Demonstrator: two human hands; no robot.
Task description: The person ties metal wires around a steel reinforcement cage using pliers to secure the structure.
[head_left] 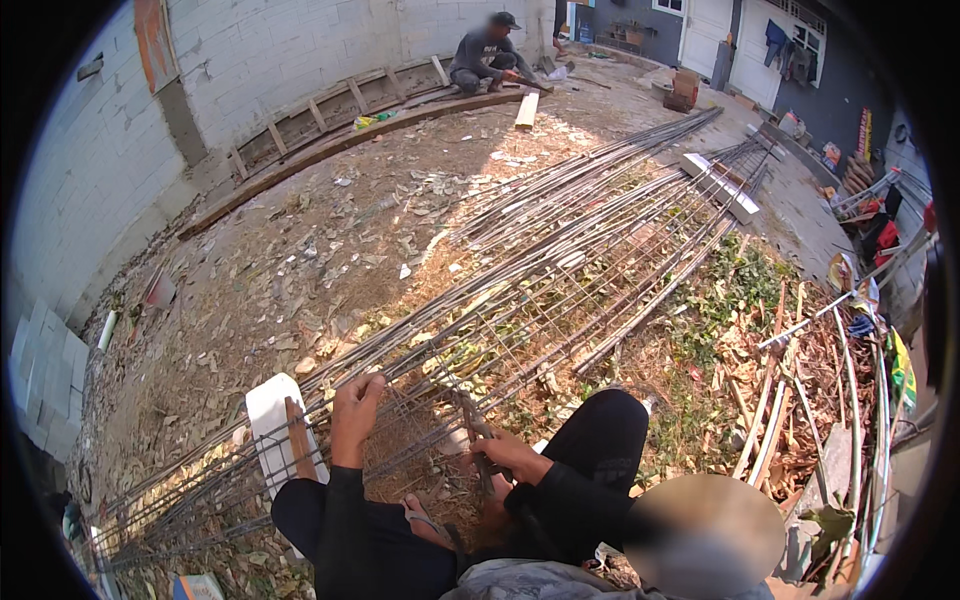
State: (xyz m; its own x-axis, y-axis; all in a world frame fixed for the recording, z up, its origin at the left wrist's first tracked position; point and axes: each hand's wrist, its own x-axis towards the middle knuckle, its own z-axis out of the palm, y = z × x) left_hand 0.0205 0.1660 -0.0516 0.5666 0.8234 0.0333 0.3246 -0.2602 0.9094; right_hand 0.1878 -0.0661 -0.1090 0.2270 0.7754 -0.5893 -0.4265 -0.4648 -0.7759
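Note:
A long cage of steel reinforcing bars (590,290) with square ties runs from the lower left to the upper right, just ahead of my knees. My left hand (358,405) is closed at the cage's near bars, with its fingertips pinched together. Whatever lies between them is too small to make out. My right hand (510,455) grips a rusty tool that looks like pincers (467,408), its upper end against the cage's bars. My right fingers partly cover its handles. Beside my left hand, a white block (268,400) with a wooden strip sits under the cage.
Another white block (735,200) supports the far end. Loose bars (560,190) lie alongside. A co-worker (485,60) crouches by the block wall (290,50), near a long plank (330,150). Poles and sticks (850,400) lie at right among dry leaves.

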